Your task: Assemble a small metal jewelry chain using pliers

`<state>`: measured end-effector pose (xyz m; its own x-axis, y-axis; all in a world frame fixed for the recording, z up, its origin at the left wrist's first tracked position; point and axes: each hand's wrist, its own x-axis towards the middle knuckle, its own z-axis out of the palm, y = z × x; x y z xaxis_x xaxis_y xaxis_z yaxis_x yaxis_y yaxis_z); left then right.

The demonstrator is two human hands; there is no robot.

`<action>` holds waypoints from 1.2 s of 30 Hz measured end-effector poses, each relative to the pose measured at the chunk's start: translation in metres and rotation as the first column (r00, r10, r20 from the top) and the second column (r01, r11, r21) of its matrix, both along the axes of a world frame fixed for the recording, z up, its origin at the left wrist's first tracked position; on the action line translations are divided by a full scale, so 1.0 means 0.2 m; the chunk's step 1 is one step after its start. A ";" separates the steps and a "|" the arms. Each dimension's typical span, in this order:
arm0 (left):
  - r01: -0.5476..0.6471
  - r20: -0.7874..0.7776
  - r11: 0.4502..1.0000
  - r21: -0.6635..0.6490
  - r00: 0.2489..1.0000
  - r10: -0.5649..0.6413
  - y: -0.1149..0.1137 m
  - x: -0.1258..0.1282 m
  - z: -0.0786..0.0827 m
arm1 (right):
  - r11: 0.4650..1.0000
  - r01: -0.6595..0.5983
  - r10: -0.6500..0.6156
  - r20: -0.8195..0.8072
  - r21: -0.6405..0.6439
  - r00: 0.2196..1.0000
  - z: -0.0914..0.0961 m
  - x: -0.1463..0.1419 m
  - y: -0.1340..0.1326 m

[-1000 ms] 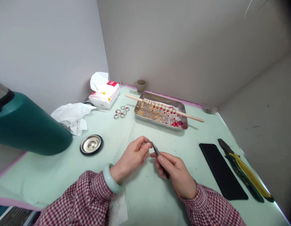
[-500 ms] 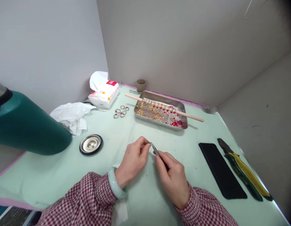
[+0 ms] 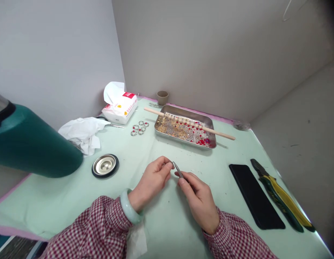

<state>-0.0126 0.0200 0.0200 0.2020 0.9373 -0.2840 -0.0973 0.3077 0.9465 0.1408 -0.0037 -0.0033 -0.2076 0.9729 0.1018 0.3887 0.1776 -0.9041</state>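
Left hand (image 3: 153, 178) pinched a tiny unclear piece (image 3: 172, 164); right hand (image 3: 199, 201) clasped slim metal tweezers (image 3: 178, 169) touching it. Beaded metal rings (image 3: 139, 128) lay finished beyond; a steel tray (image 3: 183, 140) held beads.

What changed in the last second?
The right hand rolled over the tweezers: their dark rear end, visible a second ago, is now hidden and only the tip shows. The left hand dipped slightly toward the person, then came back. The tip still meets the left fingers. The tray, pliers and lid have not moved.
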 end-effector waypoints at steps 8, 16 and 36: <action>0.022 0.076 1.000 -0.022 0.997 -0.020 0.00 0.00 0.00 | 1.000 0.000 -0.001 0.011 0.018 1.000 0.01 0.00 0.01; 0.020 -0.044 0.996 0.091 0.999 -0.016 0.00 0.00 -0.03 | 1.000 0.006 -0.006 0.025 0.020 1.000 0.01 -0.01 0.00; 0.022 -0.418 0.928 0.372 0.896 0.146 -0.02 0.00 -0.02 | 0.944 -0.026 -0.020 -0.136 -0.329 0.990 0.03 0.01 0.01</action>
<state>-0.0131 0.0162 0.0161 0.0764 0.9966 0.0292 0.3385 -0.0535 0.9395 0.1428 -0.0015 0.0033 -0.2171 0.9562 -0.1963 0.2582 -0.1377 -0.9562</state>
